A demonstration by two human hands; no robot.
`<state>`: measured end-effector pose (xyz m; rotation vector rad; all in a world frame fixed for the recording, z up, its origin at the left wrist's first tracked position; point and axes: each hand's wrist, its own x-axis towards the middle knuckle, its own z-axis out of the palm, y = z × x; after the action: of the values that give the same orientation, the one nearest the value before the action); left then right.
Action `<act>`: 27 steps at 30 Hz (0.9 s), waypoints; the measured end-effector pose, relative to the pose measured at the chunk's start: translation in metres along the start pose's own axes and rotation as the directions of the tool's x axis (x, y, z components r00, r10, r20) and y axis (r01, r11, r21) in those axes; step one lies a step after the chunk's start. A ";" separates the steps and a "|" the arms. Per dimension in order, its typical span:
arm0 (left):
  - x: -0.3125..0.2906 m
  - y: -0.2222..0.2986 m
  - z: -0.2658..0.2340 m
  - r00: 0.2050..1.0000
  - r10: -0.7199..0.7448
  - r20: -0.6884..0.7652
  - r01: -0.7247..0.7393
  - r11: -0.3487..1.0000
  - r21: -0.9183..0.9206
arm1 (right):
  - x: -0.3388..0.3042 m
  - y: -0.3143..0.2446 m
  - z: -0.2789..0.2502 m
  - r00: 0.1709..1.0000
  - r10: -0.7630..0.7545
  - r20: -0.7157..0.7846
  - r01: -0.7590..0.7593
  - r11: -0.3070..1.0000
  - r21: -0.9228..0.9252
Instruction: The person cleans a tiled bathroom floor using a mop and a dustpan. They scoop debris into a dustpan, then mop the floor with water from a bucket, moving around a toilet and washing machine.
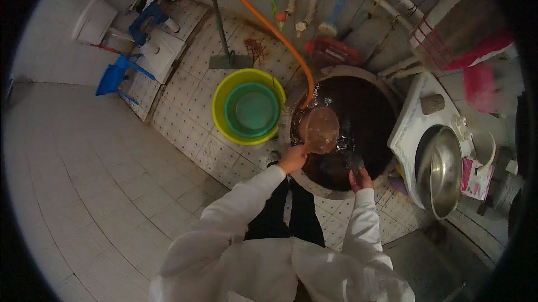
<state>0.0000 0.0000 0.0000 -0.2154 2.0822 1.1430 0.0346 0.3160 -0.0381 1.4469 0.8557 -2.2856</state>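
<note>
My left hand (pixel 293 159) is closed round the handle of a pinkish, see-through water scoop (pixel 323 129). The scoop's bowl hangs over the left part of a big round vat (pixel 315 188) with dark water (pixel 367 117) inside. At the vat's near right rim is my right hand (pixel 361 179), thumb and fingers curled upward. Something faint and clear seems to be at its fingertips, too dim to name. An orange hose (pixel 280 31) runs from a wall pipe down to the vat's left edge.
Left of the vat, a green basin (pixel 230 112) sits inside a yellow basin (pixel 219 120). A white washstand (pixel 404 128) with a steel bowl (pixel 446 170) stands on the right. A red container (pixel 334 53) lies behind the vat. Far left are a squeegee (pixel 231 62) and a blue dustpan (pixel 111 77).
</note>
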 end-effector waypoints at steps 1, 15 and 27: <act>0.013 0.003 0.008 0.998 0.004 -0.062 0.006 0.987 0.163 | -0.010 0.001 0.003 0.999 -0.021 0.039 0.022 0.999 -0.027; 0.113 -0.012 0.115 0.984 -0.172 0.038 0.164 0.817 -0.552 | -0.033 -0.017 -0.075 0.999 -0.003 0.034 0.008 0.986 -0.164; -0.092 0.009 -0.075 0.923 -0.191 -0.335 -0.105 0.712 -0.695 | 0.019 0.061 0.208 0.839 0.384 0.386 -0.448 0.890 0.089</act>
<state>0.0221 -0.0714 0.0930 -0.9226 1.8197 1.9628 -0.0893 0.1388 -0.0098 1.0855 0.2018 -2.2127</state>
